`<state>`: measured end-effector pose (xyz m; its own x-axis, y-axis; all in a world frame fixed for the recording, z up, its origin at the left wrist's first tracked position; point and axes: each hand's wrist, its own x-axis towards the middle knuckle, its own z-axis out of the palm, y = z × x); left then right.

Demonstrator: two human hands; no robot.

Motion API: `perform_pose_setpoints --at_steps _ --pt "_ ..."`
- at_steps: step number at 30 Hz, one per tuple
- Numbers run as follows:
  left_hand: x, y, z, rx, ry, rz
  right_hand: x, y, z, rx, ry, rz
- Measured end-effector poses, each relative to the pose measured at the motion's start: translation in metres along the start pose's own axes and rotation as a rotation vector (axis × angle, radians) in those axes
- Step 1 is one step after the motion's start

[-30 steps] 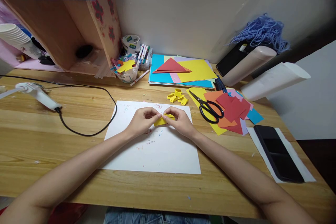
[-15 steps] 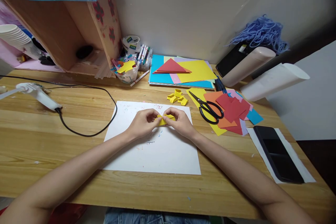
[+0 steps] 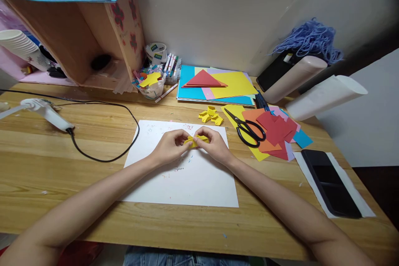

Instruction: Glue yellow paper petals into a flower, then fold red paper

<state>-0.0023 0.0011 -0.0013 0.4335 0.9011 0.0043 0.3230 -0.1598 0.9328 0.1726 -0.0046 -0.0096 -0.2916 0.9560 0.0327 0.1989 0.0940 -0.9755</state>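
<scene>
Between my two hands is a small piece of folded yellow paper (image 3: 195,143), partly covered by the fingers. My left hand (image 3: 171,145) pinches its left end between thumb and fingers. On the other end, my right hand (image 3: 213,144) is closed too, its thumb pressing the paper's near side. Both hands are just above a white sheet (image 3: 187,187) with small coloured marks. Beyond them lies a little cluster of folded yellow paper pieces (image 3: 211,115). Black-handled scissors (image 3: 246,126) rest to the right on coloured paper.
Red and orange paper pieces (image 3: 276,129) lie at right, near a dark phone (image 3: 331,183) on white tissue. A stack of coloured sheets (image 3: 233,83) is at the back. A black cable (image 3: 102,160) loops at left. A cardboard box (image 3: 124,37) stands behind it.
My thumbs have shifted slightly on the yellow paper, and its visible outline has changed a little. Both hands stay in nearly the same place; the other things have not moved.
</scene>
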Motion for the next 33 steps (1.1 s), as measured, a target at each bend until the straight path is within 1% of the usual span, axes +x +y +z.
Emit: perform_pose_setpoints --at_steps 6,10,14,21,26,33 --pt "0.000 0.000 0.001 -0.099 0.027 -0.030 0.000 0.001 0.001 0.080 -0.014 0.048" --pt "0.002 0.000 -0.002 -0.175 0.057 -0.049 0.001 0.000 0.000 0.144 0.011 0.076" --pt "0.005 -0.001 -0.009 -0.249 0.031 -0.091 0.001 -0.002 0.000 0.174 -0.003 0.074" --pt "0.009 0.002 -0.015 -0.219 -0.040 -0.153 0.001 -0.004 0.000 0.165 -0.016 0.073" --pt "0.009 0.006 -0.016 -0.231 -0.093 -0.213 0.000 0.000 -0.002 0.085 -0.015 0.040" --pt "0.010 0.002 -0.017 -0.233 -0.134 -0.202 0.000 -0.002 -0.002 -0.075 0.006 -0.038"
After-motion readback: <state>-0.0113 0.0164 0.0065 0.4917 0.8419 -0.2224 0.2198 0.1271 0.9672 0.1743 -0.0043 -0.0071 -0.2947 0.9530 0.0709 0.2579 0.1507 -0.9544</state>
